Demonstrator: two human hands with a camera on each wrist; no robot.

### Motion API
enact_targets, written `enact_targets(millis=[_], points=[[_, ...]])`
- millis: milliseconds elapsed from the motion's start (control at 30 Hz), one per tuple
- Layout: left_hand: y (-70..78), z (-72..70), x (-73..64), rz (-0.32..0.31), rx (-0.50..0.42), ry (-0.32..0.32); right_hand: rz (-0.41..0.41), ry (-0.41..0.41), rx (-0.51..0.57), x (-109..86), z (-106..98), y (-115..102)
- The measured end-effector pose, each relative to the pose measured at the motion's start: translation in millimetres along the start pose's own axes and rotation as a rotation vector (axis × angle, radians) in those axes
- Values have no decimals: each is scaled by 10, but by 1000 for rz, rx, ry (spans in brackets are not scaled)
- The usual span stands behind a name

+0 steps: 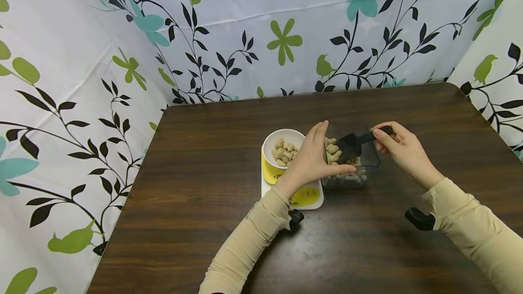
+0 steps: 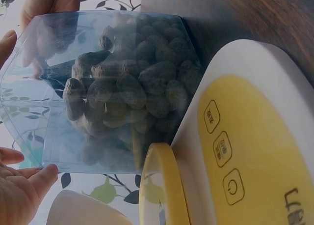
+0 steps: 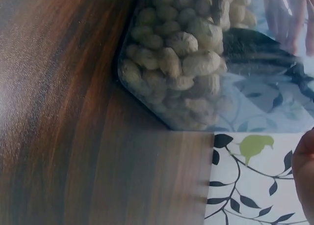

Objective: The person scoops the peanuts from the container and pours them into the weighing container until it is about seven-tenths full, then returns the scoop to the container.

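Note:
A clear plastic container (image 2: 54, 146) of unshelled peanuts (image 3: 201, 63) stands on the table. My left hand (image 1: 309, 160) holds it at the rim, thumb along the near side and fingers spread toward the far left corner. With thumb and fingers, my right hand (image 1: 400, 149) pinches the handle of a black scoop (image 1: 349, 146), its blade tilted down inside the container among the peanuts. Left of the container, a white bowl (image 1: 267, 142) with some peanuts sits on a yellow-and-white kitchen scale (image 1: 314, 201). My left hand and wrist cover part of the bowl and scale.
The dark wooden table (image 1: 196, 171) extends around these things. A patterned cloth (image 1: 245, 12) hangs behind and along the sides. The scale (image 2: 245, 112) stands right beside the container, its buttons facing the near side.

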State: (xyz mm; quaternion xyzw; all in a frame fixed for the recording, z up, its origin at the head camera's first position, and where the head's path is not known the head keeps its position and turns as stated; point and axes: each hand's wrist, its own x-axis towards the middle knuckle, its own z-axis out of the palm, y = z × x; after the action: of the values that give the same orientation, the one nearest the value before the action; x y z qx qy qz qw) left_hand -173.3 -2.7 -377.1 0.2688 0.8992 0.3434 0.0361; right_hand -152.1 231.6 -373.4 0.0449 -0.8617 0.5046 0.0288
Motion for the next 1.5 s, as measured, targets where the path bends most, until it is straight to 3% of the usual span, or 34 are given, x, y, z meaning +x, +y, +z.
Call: enact_targets(millis=[167,467,733,1067,1267,1500], points=[[-12,19,-6,-3,5,0,-16,-64,2,-29,-28,-3],[-11,17,-5,8,4,10,44,-69,-10,-11,-18,-59],[-15,16,-10,10,-8,0,161,-111,205,38,-8,-15],[-18,14,-12,18,-17,16,91,-203,421,51,-37,36],[-22,21,-10,12,-21,13,66,-265,485,55,-79,35],[-27,29,-3,24,-17,22,50,-257,497,17,-111,31]])
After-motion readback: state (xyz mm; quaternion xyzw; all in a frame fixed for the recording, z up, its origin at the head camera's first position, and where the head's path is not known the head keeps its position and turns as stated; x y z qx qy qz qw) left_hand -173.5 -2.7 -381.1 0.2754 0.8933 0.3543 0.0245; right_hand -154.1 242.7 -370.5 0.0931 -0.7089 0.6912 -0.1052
